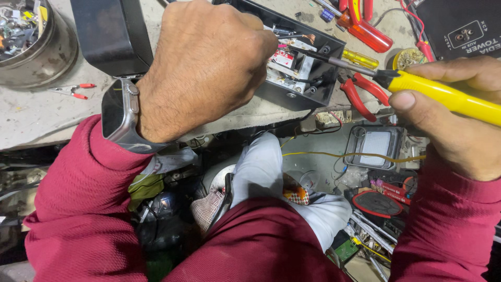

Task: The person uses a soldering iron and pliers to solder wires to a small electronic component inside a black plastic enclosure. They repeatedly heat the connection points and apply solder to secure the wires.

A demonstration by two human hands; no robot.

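My left hand point(203, 65) is closed over the near left part of an open black electronics box point(308, 91), its fingertips pinching thin wires inside. A smartwatch point(120, 112) sits on that wrist. My right hand point(459, 120) grips a yellow-handled soldering iron point(443, 94) whose dark metal tip point(313, 54) reaches left into the box, next to a white and red component point(284, 58). What my left fingers hold exactly is hidden by the hand.
Red-handled pliers point(360, 91) lie beside the box. A red tool point(368, 32) and a black speaker panel point(462, 26) are at the back right. A metal tin of parts point(36, 49) stands back left. Clutter fills the floor below the bench edge.
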